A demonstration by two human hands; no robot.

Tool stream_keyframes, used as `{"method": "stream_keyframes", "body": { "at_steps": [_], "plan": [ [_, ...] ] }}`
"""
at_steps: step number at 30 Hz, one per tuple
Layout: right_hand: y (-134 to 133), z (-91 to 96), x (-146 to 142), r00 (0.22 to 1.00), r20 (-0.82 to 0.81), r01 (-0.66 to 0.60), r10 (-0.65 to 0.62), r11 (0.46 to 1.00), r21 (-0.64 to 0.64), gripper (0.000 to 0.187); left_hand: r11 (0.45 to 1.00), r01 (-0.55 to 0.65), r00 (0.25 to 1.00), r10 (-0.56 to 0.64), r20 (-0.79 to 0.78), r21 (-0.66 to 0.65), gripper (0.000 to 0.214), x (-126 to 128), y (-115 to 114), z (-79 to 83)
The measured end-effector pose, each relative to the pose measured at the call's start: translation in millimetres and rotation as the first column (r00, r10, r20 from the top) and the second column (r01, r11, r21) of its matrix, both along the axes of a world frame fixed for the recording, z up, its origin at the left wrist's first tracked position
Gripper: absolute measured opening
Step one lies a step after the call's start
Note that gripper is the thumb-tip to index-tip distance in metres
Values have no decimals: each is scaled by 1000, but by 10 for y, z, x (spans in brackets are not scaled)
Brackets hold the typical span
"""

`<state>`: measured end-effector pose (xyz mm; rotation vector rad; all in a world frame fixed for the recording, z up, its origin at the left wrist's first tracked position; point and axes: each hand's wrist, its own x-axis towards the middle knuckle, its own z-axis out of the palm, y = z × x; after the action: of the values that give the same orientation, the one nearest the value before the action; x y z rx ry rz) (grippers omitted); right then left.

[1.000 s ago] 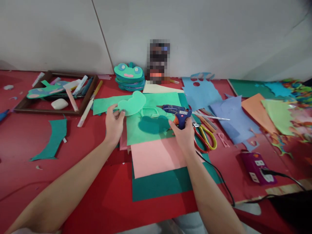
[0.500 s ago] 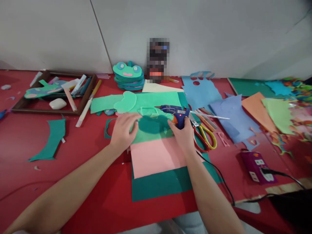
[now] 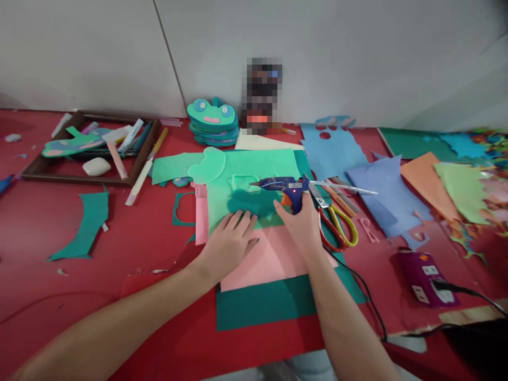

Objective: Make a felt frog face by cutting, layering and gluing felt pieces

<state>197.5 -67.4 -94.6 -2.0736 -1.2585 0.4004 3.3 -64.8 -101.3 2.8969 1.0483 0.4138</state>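
Note:
A blue hot glue gun (image 3: 291, 189) with an orange trigger is in my right hand (image 3: 302, 222), its nozzle pointing left. A clear glue stick (image 3: 343, 187) sticks out of its back. My left hand (image 3: 232, 241) lies flat, fingers stretched, over a pink felt sheet (image 3: 270, 259). Its fingertips touch the lower edge of a dark green cut-out (image 3: 252, 202). Under that lies a light green sheet (image 3: 264, 159). Up and left rests a rounded light green cut-out (image 3: 208, 165). The thumb side of my left hand is near a thin grey tip I cannot make out.
Scissors (image 3: 339, 225) with red and yellow handles lie right of my right hand. A purple power box (image 3: 424, 280) feeds a black cable. Stacked frog faces (image 3: 212, 123) stand near the wall. A brown frame (image 3: 75, 180) holds pens. Blue felt (image 3: 333, 151) lies at the back.
My left hand has moved down and right, from beside the dark green cut-out to its lower edge, uncovering a pink strip. My right hand still holds the glue gun in nearly the same place.

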Motion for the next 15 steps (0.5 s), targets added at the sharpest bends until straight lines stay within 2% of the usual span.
{"method": "stream_keyframes", "body": {
  "at_steps": [3, 6, 8, 10, 12, 15],
  "plan": [
    [-2, -5, 8, 1000, 15, -13, 13, 1000, 4, 52, 1000, 23, 998, -22, 50, -18, 41, -9, 34, 3],
    [2, -10, 18, 1000, 20, -3, 3, 1000, 12, 49, 1000, 2, 988, 3, 157, -30, 37, -85, 200, 32],
    [4, -1, 19, 1000, 2, 5, -5, 1000, -1, 47, 986, -170, 959, 166, 230, -4, 32, -166, 353, 47],
    [5, 11, 18, 1000, -18, 12, -13, 1000, -15, 47, 935, -355, 905, 338, 257, 22, 31, -248, 493, 38],
    [7, 15, 17, 999, -38, 13, -14, 1000, -7, 48, 897, -443, 879, 434, 199, 0, 34, -306, 587, -5],
    [10, 5, 21, 999, -54, 4, -3, 1000, 17, 48, 871, -490, 864, 492, 106, -47, 44, -329, 628, -108]
  ]
}}
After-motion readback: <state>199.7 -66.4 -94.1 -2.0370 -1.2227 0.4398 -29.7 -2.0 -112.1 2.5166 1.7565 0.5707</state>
